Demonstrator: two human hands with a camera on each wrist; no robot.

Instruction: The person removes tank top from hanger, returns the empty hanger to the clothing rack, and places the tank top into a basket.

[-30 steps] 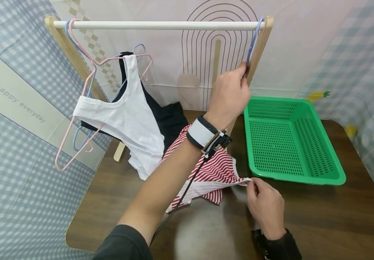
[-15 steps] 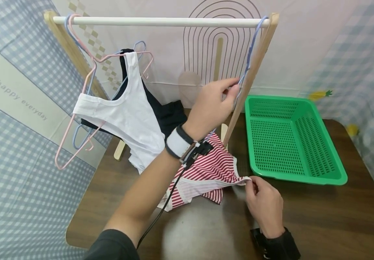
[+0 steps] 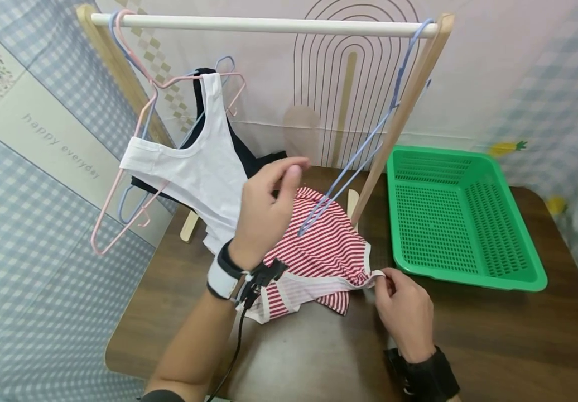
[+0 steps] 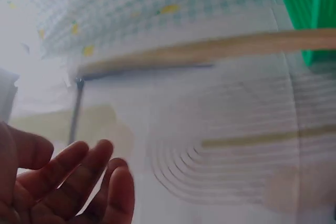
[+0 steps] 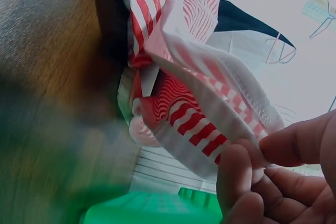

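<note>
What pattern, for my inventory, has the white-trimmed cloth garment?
The garment has red and white stripes; best view: head.

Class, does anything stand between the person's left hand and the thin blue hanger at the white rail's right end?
Nothing visible does. In the head view, nothing crosses the gap from the left hand to the thin blue hanger. The red-and-white striped fabric garment sits lower, its edge pinched in the right hand.

Holds the left hand [image 3: 267,204] at mid-frame with loosely bent fingers [image 4: 123,190] — on a forearm [image 3: 196,340] slanting up from lower left. Pinches with the right hand [image 3: 405,307] — well curled — at lower right.
</note>
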